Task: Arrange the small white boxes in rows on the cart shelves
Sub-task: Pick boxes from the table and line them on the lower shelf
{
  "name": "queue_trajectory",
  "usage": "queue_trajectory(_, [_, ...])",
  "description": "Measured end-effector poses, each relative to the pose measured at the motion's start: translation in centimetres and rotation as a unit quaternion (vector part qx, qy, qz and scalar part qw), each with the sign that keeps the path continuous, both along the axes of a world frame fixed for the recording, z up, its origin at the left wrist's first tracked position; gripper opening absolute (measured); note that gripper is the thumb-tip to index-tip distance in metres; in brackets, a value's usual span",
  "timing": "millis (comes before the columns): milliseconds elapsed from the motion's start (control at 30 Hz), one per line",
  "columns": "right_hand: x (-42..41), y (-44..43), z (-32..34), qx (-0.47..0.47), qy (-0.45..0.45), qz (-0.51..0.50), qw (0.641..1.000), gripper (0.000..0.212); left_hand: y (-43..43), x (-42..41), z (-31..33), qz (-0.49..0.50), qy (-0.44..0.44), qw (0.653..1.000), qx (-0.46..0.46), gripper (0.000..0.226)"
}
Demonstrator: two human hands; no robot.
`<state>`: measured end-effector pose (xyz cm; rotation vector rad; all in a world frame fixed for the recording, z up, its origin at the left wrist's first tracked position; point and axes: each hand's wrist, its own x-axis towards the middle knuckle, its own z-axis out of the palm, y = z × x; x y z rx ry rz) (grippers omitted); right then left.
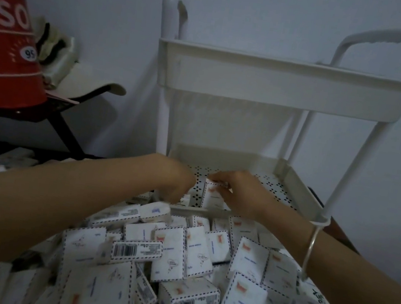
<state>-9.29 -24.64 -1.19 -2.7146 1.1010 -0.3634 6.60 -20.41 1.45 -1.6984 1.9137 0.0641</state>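
A white cart stands ahead with an upper tray (281, 86) and a perforated lower shelf (274, 185). Both my hands reach over the lower shelf's front rim. My right hand (237, 190) grips a small white box (211, 196) standing upright on the shelf near its front left. My left hand (177, 182) hangs curled just left of that box, fingers pointing down at another box (185, 198) partly hidden beneath it. A heap of small white boxes (178, 264) with dashed borders and barcodes fills the foreground below my arms.
A red bucket (4, 52) sits on a dark stand at the left, with cloth items (54, 46) behind it. More boxes (13, 159) lie on the left under the stand. A pale wall backs the cart. A bangle (311, 244) circles my right wrist.
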Motion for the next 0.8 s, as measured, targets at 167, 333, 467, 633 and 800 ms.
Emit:
queue_trajectory(167, [0.5, 0.5, -0.3, 0.023, 0.019, 0.023, 0.999, 0.04, -0.7, -0.3, 0.0, 0.017, -0.012, 0.999, 0.033, 0.028])
queue_trajectory(333, [1.3, 0.6, -0.7, 0.074, 0.065, 0.047, 0.994, 0.041, -0.7, -0.4, -0.2, -0.014, -0.02, 1.0, 0.0, 0.025])
queue_trajectory(467, [2.1, 0.6, -1.3, 0.093, 0.072, 0.038, 0.992, 0.044, -0.3, 0.0, 0.0, -0.023, 0.025, 0.999, -0.036, 0.028])
queue_trajectory(633, [1.6, 0.5, -1.4, 0.122, 0.049, 0.02, 0.991, 0.044, 0.9, 0.7, 2.4, 0.008, 0.231, 0.968, -0.094, 0.048])
queue_trajectory(800, [0.3, 1.8, -1.2, 0.053, 0.041, -0.009, 0.998, 0.044, 4.3, 0.7, 2.9, -0.008, 0.336, 0.934, -0.121, 0.044])
